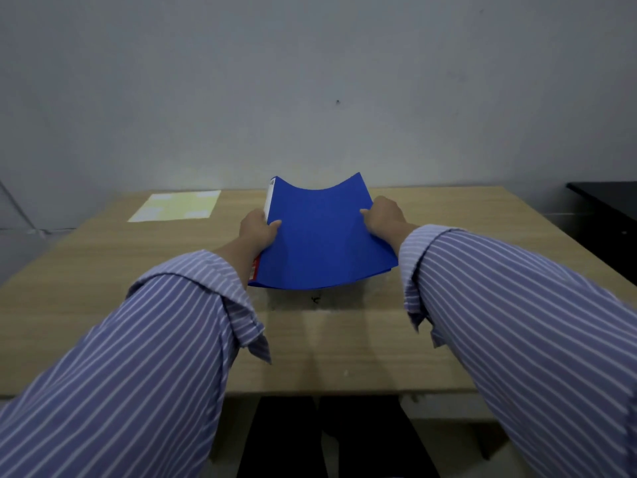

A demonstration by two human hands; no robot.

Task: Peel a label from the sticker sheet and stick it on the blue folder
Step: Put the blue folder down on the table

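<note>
1. The table [103, 270] has a pale wood-grain top and fills the middle of the view, with its near edge running across the lower part of the frame and its far edge against the wall.
2. The wall [310, 81] behind it is plain grey-white, marked by one small dark spot at about 12 o'clock above the folder.
3. A dark piece of furniture [606, 201] stands at 3 o'clock, beyond the table's right edge.
4. The blue folder [320, 232] is at the centre of the table, far side raised and bowed so its top edge curves downward in the middle; its near edge is low over the tabletop, though contact there cannot be told.
5. A white and red strip runs along the folder's left spine.
6. The left hand [256, 231] grips the folder's left edge, thumb on the cover and fingers curled beneath, out of sight.
7. The right hand [384, 215] grips the right edge the same way, thumb pressed on the blue cover.
8. The sticker sheet [175, 205] lies flat at 10 o'clock from the folder, well apart from it, near the table's far-left corner; it is pale yellow with whiter label patches.
9. Both forearms wear striped sleeves [155, 357] of purple-blue and white, cuffs unbuttoned.
10. A faint scuffed patch and a small dark mark [315, 300] sit on the tabletop at 6 o'clock, just beside the folder's near edge.
</note>
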